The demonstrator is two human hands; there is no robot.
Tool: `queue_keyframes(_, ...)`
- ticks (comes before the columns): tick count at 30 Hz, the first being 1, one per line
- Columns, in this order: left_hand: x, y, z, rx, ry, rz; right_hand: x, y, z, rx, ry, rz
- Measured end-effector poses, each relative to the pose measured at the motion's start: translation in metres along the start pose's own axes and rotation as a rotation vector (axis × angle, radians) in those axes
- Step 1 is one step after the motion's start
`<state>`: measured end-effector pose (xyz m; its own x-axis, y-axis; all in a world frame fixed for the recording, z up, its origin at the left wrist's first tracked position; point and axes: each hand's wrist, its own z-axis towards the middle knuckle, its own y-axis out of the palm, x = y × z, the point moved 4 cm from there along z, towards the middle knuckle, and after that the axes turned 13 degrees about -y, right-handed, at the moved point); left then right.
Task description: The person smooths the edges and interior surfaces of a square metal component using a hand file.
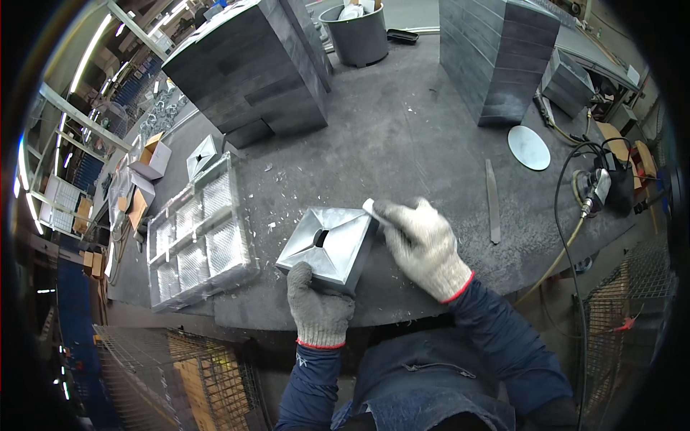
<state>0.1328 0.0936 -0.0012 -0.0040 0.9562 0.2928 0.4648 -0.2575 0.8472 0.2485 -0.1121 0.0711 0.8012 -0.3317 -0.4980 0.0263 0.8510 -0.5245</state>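
Note:
A square silver metal box (341,253) with a dark slot in the middle of its top face is tilted at the table's near side. My left hand (319,309), in a grey knit glove, grips its near lower edge, with the thumb against the front. In a whitish knit glove, my right hand (424,248) is closed at the box's far right corner. Between its thumb and forefinger a small white piece (369,206) sticks out, touching or very near that corner. What kind of piece it is I cannot tell.
Left of the box lies a plastic-wrapped pack of metal parts (203,233), with another slotted metal piece (203,156) behind. Tall grey block stacks (251,79) and a bucket (356,37) stand farther back. A flat file (492,201), an oval disc (529,148) and a hosed sander (593,190) lie right.

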Motion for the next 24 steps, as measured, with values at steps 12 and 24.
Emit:
queue_keyframes(12, 0.008, -0.01, -0.011, 0.136, -0.003, 0.134, -0.01, -0.015, -0.007, 0.02, -0.007, 0.001)
queue_keyframes(24, 0.024, -0.033, -0.033, -0.211, -0.639, -0.186, -0.032, -0.05, -0.032, -0.324, -0.145, 0.573)
